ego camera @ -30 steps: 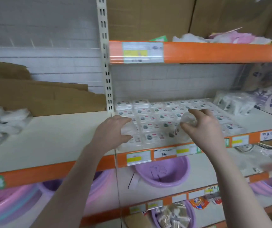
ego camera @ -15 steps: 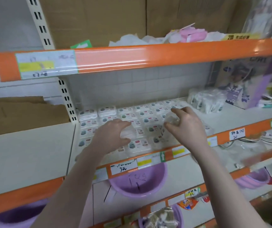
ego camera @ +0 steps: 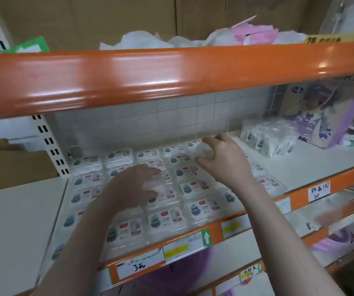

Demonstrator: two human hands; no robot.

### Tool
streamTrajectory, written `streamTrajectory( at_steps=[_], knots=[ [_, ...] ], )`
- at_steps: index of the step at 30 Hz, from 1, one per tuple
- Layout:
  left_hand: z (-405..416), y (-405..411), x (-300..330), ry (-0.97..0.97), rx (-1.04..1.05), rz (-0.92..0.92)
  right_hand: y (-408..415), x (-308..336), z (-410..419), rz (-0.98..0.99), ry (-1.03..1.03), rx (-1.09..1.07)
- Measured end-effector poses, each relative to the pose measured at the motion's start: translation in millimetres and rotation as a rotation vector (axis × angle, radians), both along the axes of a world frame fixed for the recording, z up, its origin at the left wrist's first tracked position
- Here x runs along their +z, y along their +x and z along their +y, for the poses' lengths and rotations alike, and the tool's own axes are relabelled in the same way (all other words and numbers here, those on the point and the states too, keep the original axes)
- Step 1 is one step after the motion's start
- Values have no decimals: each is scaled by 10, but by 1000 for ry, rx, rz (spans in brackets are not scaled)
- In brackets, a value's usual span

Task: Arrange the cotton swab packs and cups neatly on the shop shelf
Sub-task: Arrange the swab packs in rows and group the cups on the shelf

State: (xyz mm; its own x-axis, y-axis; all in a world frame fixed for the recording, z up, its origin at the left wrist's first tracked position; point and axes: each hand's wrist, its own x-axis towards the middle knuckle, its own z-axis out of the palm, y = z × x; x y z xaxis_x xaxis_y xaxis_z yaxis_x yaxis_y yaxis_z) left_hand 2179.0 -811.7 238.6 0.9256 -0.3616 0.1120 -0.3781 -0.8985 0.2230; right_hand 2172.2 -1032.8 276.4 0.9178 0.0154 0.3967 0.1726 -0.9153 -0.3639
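Right hand (ego camera: 225, 161) curled round a clear cup (ego camera: 204, 151) above the back rows of cotton swab packs (ego camera: 167, 218) on the shelf (ego camera: 300, 167). Left hand (ego camera: 133, 186) blurred over the packs' middle, holding something clear; grip unclear.

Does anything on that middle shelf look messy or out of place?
Mostly tidy: the cotton swab packs lie in neat rows. One oddity is the clear cup held by the right hand above the packs. The left hand is too blurred to judge.
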Motion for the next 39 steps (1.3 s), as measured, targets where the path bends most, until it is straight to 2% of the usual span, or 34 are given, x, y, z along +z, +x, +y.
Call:
streamTrajectory(
  at_steps=[14, 19, 28, 34, 37, 39],
  knots=[
    [-93, -55, -86, -54, 127, 29, 250, -127, -188, 43, -85, 196],
    [-64, -78, -90, 7, 163, -53, 280, -171, -243, 28, -52, 240],
    [-6, -29, 42, 73, 117, -8, 376, -229, -261, 17, -15, 269],
    [11, 61, 228, -153, 106, 49, 436, -270, -262, 16, 45, 259],
    [68, 129, 290, -333, 75, 138, 449, -282, -247, 7, 58, 254],
    [86, 161, 307, -371, 58, 192, 460, -283, -234, 7, 65, 244]
  ],
)
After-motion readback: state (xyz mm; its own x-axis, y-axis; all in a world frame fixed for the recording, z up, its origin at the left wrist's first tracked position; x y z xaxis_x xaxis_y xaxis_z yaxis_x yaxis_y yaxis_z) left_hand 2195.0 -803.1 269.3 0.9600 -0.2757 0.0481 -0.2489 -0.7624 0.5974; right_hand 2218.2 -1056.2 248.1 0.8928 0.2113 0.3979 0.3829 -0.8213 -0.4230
